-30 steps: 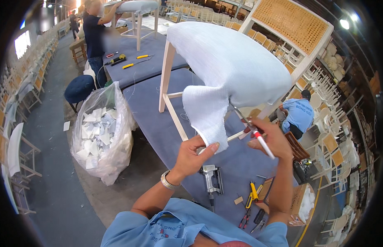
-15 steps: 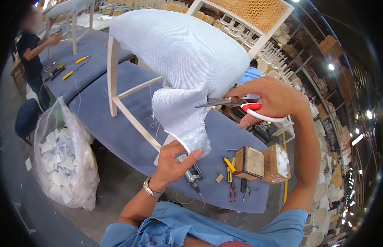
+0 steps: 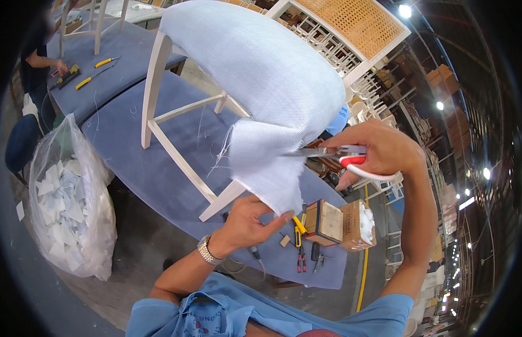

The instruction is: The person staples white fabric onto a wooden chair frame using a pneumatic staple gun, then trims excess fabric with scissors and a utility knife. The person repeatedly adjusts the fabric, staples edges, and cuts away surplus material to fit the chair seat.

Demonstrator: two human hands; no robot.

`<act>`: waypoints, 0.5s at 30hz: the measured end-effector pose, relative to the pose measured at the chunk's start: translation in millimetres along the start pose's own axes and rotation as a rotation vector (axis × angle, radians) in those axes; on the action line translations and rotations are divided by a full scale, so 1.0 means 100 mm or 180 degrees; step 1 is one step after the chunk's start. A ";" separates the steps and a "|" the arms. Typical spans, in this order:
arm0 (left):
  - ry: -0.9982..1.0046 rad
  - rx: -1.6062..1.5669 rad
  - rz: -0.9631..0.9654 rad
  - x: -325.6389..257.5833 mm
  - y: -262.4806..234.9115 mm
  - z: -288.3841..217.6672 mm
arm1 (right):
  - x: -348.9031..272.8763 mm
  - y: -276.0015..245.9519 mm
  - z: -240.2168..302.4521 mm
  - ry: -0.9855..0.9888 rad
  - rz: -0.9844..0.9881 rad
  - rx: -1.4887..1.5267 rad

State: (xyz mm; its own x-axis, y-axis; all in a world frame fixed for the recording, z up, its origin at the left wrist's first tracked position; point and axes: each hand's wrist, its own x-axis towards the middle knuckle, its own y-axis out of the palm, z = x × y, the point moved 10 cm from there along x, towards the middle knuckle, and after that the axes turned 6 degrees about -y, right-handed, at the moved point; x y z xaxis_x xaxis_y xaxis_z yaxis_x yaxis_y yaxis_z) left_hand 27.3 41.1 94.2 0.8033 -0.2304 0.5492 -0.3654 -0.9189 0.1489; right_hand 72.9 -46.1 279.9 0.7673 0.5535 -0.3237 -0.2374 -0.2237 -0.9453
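In lower middle of view, left hand [image 3: 248, 226] pinches corner of pale-blue fabric flap [image 3: 266, 163] between thumb and fingers, seemingly to keep cloth taut for blades [image 3: 315, 152]. Right hand [image 3: 389, 149] curled around red-handled scissors [image 3: 351, 160]; blades reach in from flap's right edge, just below padded seat [image 3: 250, 62]; blade gap unclear. Flap hangs from seat of chair [image 3: 155, 90] standing on tabletop [image 3: 120, 129], likely for working height. Yellow cutter [image 3: 298, 226], pliers [image 3: 301, 262] near flap's lower end, probably laid within reach. Plastic bag [image 3: 99, 219] of scraps [image 3: 64, 202] beside tabletop.

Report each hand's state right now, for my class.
Left hand: closed, pinching the fabric flap.
Right hand: closed, holding the scissors.
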 end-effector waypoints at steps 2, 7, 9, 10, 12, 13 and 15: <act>0.0196 0.0075 0.0009 -0.02 0.06 -0.01 | 0.05 0.07 0.13 -0.0284 -0.0122 -0.0091; 0.0632 0.0310 0.0126 -0.02 0.18 -0.13 | 0.18 0.17 0.15 -0.0146 0.0285 -0.0387; 0.0578 0.0454 0.0316 -0.04 0.22 -0.13 | 0.20 0.17 0.23 -0.0120 0.0290 -0.0348; 0.0689 0.0490 0.0336 -0.06 0.24 -0.17 | 0.22 0.19 0.32 -0.0167 0.0294 -0.0409; 0.0923 0.0536 0.0417 -0.10 0.31 -0.25 | 0.25 0.26 0.50 -0.0213 0.0294 -0.0521; 0.0715 0.0385 0.0569 -0.11 0.37 -0.20 | 0.29 0.33 0.49 -0.0329 0.0202 -0.0571; 0.0289 0.0113 0.0896 -0.18 0.50 -0.10 | 0.34 0.39 0.45 0.0094 0.0669 -0.0523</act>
State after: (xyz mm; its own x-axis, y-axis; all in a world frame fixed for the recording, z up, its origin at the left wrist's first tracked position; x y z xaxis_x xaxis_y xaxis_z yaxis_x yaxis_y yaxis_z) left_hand -10.3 2.1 100.0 0.6268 -0.4497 0.6363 -0.5499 -0.8339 -0.0478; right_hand 63.2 0.2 229.9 0.7290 0.4580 -0.5087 -0.2953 -0.4600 -0.8374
